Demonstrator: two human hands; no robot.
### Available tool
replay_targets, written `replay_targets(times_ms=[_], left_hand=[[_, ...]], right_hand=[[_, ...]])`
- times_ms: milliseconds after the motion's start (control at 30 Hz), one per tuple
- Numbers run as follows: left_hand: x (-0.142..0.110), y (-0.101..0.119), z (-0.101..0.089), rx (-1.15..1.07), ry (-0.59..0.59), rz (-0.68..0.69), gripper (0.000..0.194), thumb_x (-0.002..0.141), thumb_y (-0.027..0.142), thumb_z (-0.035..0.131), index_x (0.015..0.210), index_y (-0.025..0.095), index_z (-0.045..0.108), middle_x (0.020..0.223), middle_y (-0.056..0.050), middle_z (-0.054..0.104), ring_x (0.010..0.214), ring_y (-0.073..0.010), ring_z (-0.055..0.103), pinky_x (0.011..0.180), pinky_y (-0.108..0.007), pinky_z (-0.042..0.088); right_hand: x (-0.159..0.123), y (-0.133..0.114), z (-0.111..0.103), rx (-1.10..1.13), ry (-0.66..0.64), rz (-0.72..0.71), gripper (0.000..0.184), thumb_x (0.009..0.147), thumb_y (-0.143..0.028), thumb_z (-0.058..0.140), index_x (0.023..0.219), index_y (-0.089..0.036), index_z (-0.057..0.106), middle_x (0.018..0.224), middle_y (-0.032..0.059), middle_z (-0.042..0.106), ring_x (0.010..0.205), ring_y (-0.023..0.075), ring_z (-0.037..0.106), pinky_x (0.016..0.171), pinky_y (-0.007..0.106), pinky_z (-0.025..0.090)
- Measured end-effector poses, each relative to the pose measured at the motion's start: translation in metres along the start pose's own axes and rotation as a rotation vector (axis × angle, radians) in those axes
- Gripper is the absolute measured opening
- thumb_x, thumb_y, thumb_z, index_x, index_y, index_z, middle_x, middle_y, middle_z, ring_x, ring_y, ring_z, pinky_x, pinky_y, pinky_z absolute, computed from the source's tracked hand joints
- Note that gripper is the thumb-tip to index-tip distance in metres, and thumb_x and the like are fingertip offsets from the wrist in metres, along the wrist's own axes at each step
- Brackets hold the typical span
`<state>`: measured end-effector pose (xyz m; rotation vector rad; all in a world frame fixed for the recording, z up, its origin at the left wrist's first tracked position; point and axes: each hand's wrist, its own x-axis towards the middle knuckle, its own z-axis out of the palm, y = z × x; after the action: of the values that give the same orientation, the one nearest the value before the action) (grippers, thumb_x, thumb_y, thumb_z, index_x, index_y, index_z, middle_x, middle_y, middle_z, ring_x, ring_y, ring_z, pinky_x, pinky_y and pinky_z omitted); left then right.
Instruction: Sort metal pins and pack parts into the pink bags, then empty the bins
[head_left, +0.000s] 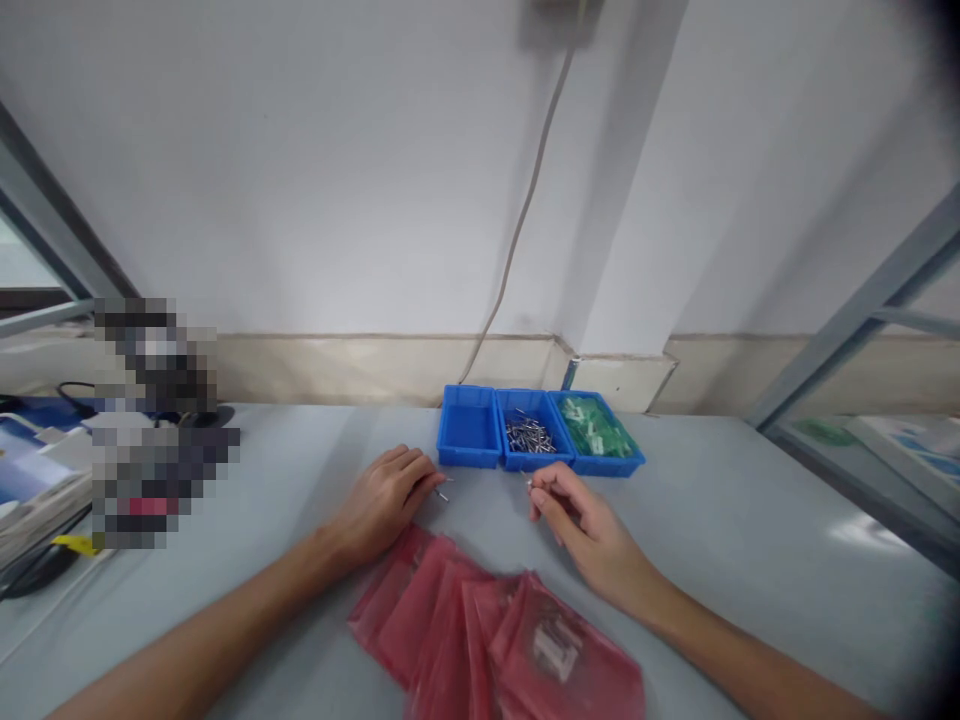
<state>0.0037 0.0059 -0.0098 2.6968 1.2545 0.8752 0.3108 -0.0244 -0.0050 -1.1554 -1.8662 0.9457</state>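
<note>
My left hand (386,500) rests on the grey table with its fingers curled, pinching a small metal pin (442,492) at the fingertips. My right hand (581,525) is closed in a pinch on another small metal part (529,484). Both hands sit just in front of three blue bins: the left bin (469,428) looks empty, the middle bin (531,432) holds several metal pins, and the right bin (600,428) holds green and white pieces. Several pink plastic bags (495,630) lie fanned out between my forearms.
A white wall with a hanging cable (525,210) stands behind the table. Papers, cables and a blurred-out object (154,420) crowd the left side. A grey metal frame (855,320) rises at the right.
</note>
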Motion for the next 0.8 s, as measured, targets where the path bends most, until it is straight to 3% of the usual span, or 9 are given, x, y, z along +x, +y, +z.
replay_targets(times_ms=[233, 500, 800], left_hand=[[0.0002, -0.0014, -0.0022, 0.019, 0.044, 0.041, 0.042, 0.114, 0.032, 0.043, 0.076, 0.019, 0.055, 0.074, -0.003, 0.059, 0.075, -0.0191, 0.051, 0.071, -0.032, 0.041], [-0.0009, 0.0017, -0.0031, -0.016, 0.017, -0.045, 0.033, 0.114, 0.032, 0.042, 0.089, 0.019, 0.058, 0.083, -0.003, 0.062, 0.08, -0.019, 0.056, 0.075, -0.032, 0.043], [-0.0012, 0.0039, -0.0034, -0.004, -0.033, -0.028, 0.039, 0.114, 0.034, 0.044, 0.081, 0.019, 0.058, 0.078, -0.003, 0.062, 0.076, -0.0184, 0.056, 0.071, -0.031, 0.041]], right_hand=[[0.0004, 0.0008, 0.0, -0.012, 0.034, -0.033, 0.025, 0.111, -0.046, 0.046, 0.102, -0.025, 0.058, 0.086, 0.0002, 0.06, 0.073, 0.0171, 0.051, 0.063, 0.029, 0.043], [0.0003, 0.0046, -0.003, -0.073, 0.132, -0.113, 0.024, 0.112, -0.04, 0.046, 0.11, -0.027, 0.066, 0.104, 0.0045, 0.064, 0.083, 0.0196, 0.059, 0.068, 0.031, 0.047], [0.0034, 0.0019, -0.0048, -0.093, 0.226, -0.117, 0.012, 0.104, -0.035, 0.062, 0.101, -0.026, 0.068, 0.091, 0.002, 0.058, 0.077, 0.0192, 0.057, 0.067, 0.032, 0.046]])
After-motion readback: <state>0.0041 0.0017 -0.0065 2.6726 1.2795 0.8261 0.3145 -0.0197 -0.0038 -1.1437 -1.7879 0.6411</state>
